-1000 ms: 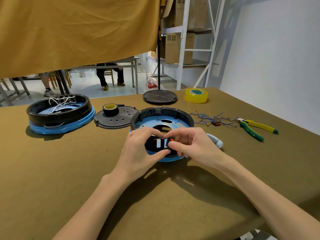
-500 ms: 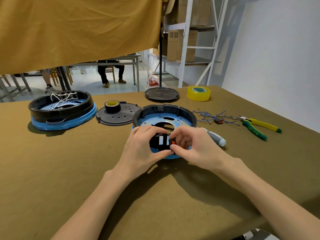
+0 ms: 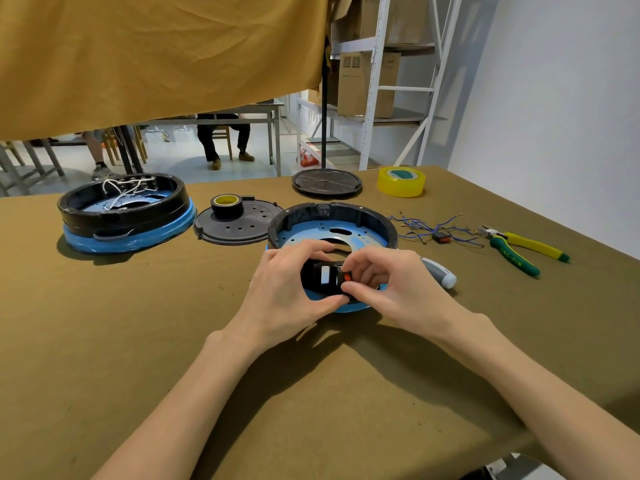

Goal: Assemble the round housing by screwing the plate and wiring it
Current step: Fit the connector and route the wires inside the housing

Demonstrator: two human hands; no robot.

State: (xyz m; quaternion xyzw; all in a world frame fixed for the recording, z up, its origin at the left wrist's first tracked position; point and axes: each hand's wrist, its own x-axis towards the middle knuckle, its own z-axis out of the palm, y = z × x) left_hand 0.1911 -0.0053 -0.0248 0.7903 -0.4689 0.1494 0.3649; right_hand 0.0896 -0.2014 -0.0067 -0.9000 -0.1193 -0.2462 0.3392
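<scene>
Olive-brown cloth covers the workbench that fills the lower frame; a mustard curtain hangs across the upper left, with metal shelving and cartons at upper right.

At far left sits a finished housing, black ring on blue base, white wires inside, probably kept there as a reference. Right of it lies a perforated black plate with a roll of black tape resting on top. Behind, toward centre, is a ribbed black lid.

Centre frame holds the round housing I am assembling, open side up, its blue inner plate showing. My left hand grips a small black switch block at the near rim, thumb beneath, fingers curled over, apparently to steady it. My right hand pinches an orange piece at that block, likely seating it.

Just right of my right hand a grey-handled screwdriver lies within reach. Further right are loose blue wires with a small orange-and-black part, yellow tape behind them, and green-and-yellow pliers at the far right.
</scene>
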